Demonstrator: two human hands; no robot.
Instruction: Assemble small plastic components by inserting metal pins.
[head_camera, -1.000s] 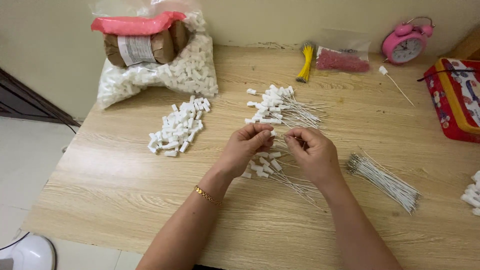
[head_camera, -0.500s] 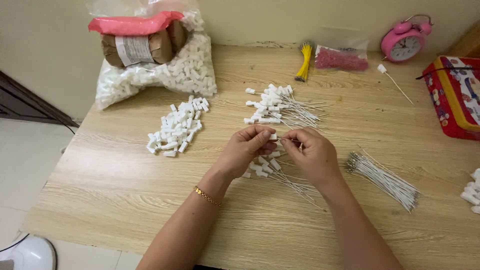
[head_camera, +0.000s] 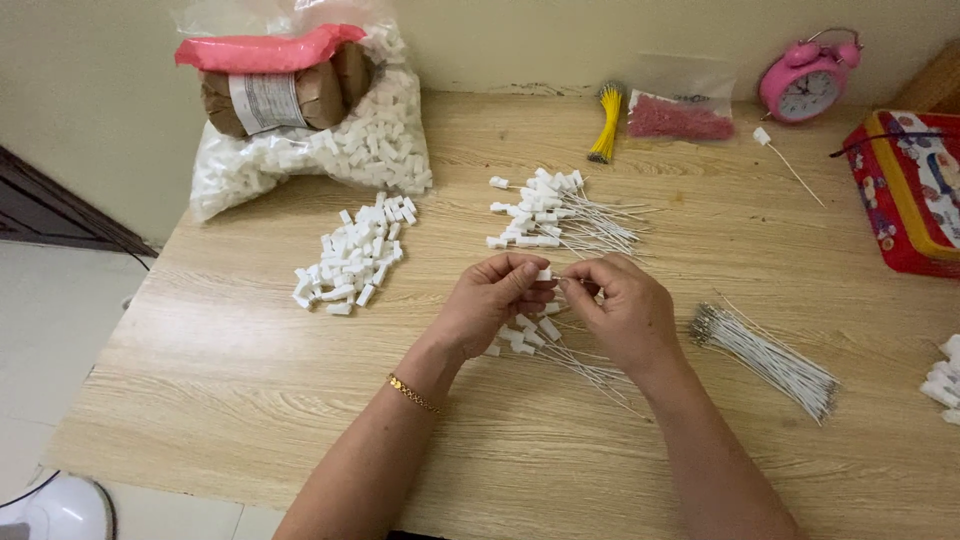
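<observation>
Wooden desk (head_camera: 250, 400) carries, at its far left corner, a clear bag of white plastic pieces (head_camera: 330, 150) topped by a brown paper bundle (head_camera: 285, 90) with a white label and pink wrap. A red tin (head_camera: 910, 190) sits at the right edge. Mid-desk, left hand (head_camera: 490, 305) and right hand (head_camera: 620, 310) meet, fingertips pinching one small white connector (head_camera: 544, 274) above a pile of wired ones (head_camera: 550, 340)
</observation>
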